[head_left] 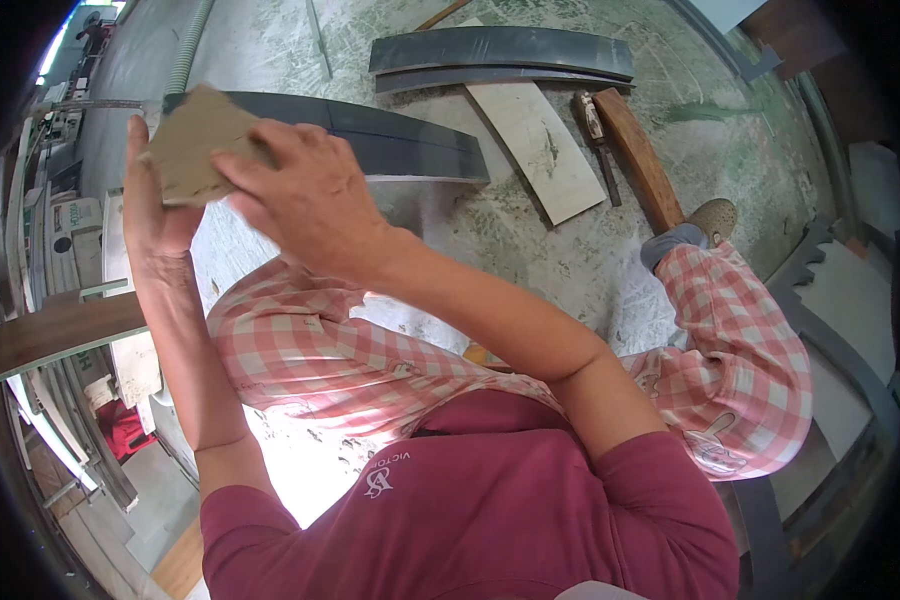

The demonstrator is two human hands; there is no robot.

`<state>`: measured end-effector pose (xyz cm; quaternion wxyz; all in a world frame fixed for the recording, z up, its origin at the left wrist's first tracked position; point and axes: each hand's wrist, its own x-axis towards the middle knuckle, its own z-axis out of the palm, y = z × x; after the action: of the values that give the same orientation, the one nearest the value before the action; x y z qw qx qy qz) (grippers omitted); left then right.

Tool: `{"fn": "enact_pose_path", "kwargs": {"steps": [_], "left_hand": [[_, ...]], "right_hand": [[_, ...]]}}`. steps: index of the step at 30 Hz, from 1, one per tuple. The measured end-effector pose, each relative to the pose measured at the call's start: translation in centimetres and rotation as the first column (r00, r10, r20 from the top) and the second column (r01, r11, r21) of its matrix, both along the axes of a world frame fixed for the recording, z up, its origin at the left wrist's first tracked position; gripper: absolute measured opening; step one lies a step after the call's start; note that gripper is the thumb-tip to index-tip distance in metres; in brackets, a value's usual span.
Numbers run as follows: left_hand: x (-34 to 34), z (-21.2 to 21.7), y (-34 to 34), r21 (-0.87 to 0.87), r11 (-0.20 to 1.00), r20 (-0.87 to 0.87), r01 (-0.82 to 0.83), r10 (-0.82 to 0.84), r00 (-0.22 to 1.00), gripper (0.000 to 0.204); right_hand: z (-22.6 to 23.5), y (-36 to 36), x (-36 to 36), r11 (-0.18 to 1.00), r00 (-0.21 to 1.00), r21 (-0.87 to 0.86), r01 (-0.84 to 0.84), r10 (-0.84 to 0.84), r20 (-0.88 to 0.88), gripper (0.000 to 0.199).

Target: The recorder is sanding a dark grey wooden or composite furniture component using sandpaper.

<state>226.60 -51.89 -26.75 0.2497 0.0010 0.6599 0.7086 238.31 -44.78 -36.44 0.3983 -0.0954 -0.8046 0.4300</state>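
— Where is the piece, and what has it?

— The brown sheet of sandpaper (198,145) is up in front of me, raised above my knees, not on any bench. Both my hands are on it. My left hand (155,215) is clamped on its lower left edge, thumb side against the sheet. My right hand (305,195) lies over its right edge, fingers closed down on it.

— Which way does it lie from each grip?

— It runs up and to the left from my right hand; its long axis slants from lower left to upper right. From my left hand it stands straight above the palm. The left is the nearer hold, carrying it from beneath; the right crosses over from the other side.

— What lies around?

— Below, my legs in pink checked trousers (310,350). Beyond the sheet, on the floor, a long dark grey curved strip (390,140), well apart from my hands. Farther off, two more grey strips (500,55), a pale tile (545,150), a wooden block (645,155) and a small tool (595,125) beside it.
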Motion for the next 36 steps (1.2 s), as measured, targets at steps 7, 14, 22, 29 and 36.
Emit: {"fn": "enact_pose_path", "kwargs": {"steps": [7,14,22,29,36], "left_hand": [[-2.2,-0.7,-2.1,-0.019,0.999,-0.035,0.046,-0.047,0.998,0.035],[-3.6,-1.6,-2.0,-0.06,0.992,-0.067,0.113,-0.117,0.991,0.025],[-3.3,-1.1,-2.7,-0.029,0.993,-0.05,0.112,-0.113,0.992,0.038],[-2.1,-0.8,-1.7,-0.062,0.998,-0.094,-0.009,0.003,0.996,0.043],[-2.8,-1.6,-2.2,-0.066,0.997,-0.093,0.037,-0.043,0.995,0.029]], "right_hand": [[-16.3,3.5,0.2,0.974,0.85,-0.122,0.192,-0.103,0.516,0.029],[-32.6,8.2,5.8,0.904,0.629,-0.326,0.276,0.086,0.773,0.037],[-8.0,3.1,1.3,0.926,0.961,-0.377,0.0,0.104,0.257,0.033],[-4.7,-1.2,1.4,0.999,0.993,0.009,0.037,-0.038,0.107,0.038],[-20.3,1.8,3.9,0.957,0.84,-0.111,0.268,-0.176,0.514,0.031]]}}
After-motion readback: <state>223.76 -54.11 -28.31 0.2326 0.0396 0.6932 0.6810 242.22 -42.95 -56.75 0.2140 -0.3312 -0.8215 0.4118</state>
